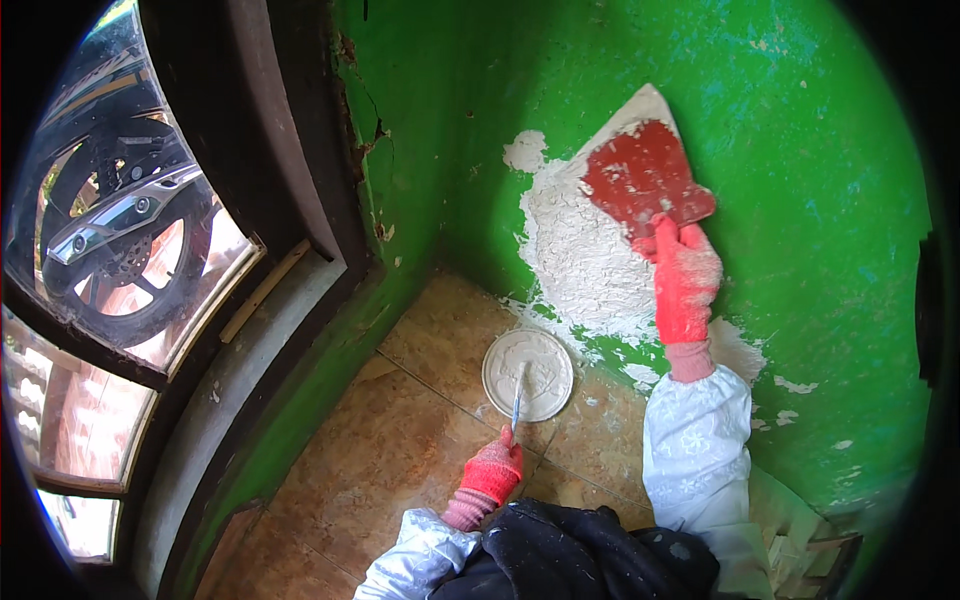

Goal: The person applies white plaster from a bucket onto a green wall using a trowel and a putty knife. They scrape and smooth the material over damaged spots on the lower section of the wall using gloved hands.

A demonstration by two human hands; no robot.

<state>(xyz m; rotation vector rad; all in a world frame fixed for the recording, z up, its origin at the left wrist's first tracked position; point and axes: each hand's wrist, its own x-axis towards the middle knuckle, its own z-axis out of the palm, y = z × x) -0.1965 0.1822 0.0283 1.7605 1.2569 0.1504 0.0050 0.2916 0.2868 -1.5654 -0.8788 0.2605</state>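
Observation:
My right hand (688,280), in a pink-red work glove smeared with white, grips a wide red putty spreader (642,172). The spreader lies against the green wall, its pale edge coated with putty. Below and left of it spreads a rough patch of white putty (580,260) on the wall. In a matching glove, my left hand (495,468) is closed round the near end of a thin tool (517,402). That tool reaches over the rim of a round white tub (486,388) of putty; its putty-covered far end hides its exact kind.
The green wall (820,250) rises ahead and right, with the brown tiled floor (400,440) below. At left are a dark window frame (215,130) and a grey sill (235,385). A motorcycle wheel (125,250) shows through the glass. Slatted wood (825,555) lies lower right.

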